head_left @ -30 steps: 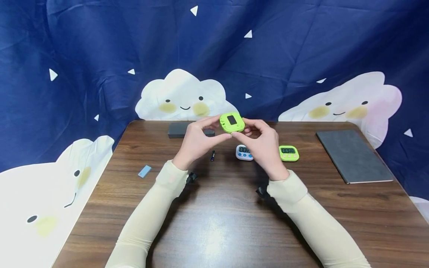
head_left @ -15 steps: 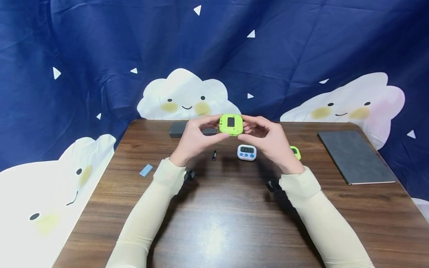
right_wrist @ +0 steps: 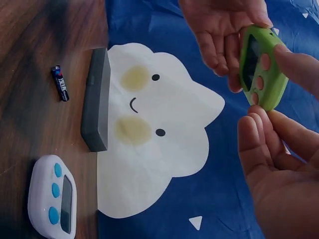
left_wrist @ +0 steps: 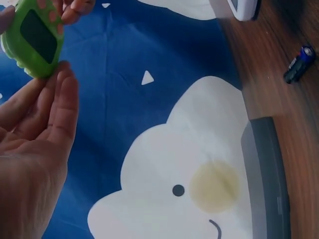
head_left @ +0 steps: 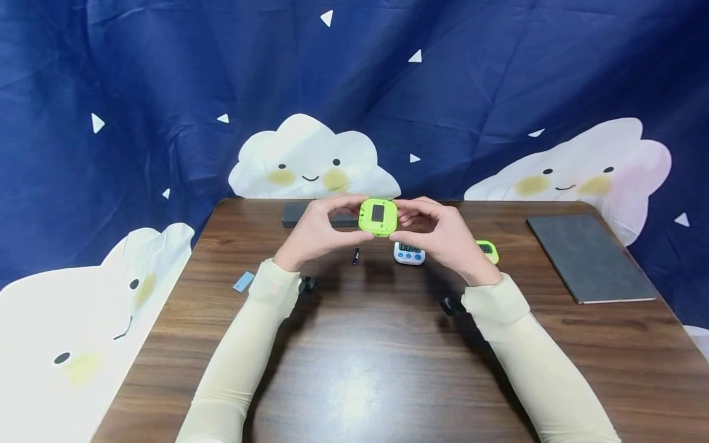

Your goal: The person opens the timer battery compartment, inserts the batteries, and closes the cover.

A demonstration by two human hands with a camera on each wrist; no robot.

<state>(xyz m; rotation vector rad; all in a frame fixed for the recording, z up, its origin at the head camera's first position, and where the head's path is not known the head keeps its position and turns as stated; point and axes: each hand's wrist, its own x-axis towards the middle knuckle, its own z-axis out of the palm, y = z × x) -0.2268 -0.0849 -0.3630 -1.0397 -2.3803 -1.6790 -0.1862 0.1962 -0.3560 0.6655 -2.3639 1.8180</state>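
Observation:
Both hands hold a lime-green digital timer (head_left: 378, 217) up above the table, its back with a dark rectangle turned to the head camera. My left hand (head_left: 318, 232) pinches its left edge between thumb and fingers. At the opposite edge, my right hand (head_left: 443, 237) pinches it the same way. The wrist views show the held timer's other face, with a dark screen (left_wrist: 39, 32) and pinkish-orange buttons (right_wrist: 260, 82). Below on the table lie a white timer with blue buttons (head_left: 410, 253) and a small dark battery (head_left: 356, 256).
A second lime-green timer (head_left: 488, 251) sits partly hidden behind the right wrist. A dark grey case (head_left: 295, 214) stands at the back edge, partly behind the left hand. A light blue flat piece (head_left: 244, 282) lies left, a dark grey notebook (head_left: 589, 257) right.
The held timer has levelled from a tilt and come down slightly with both hands. My right wrist has shifted right, now covering more of the second green timer.

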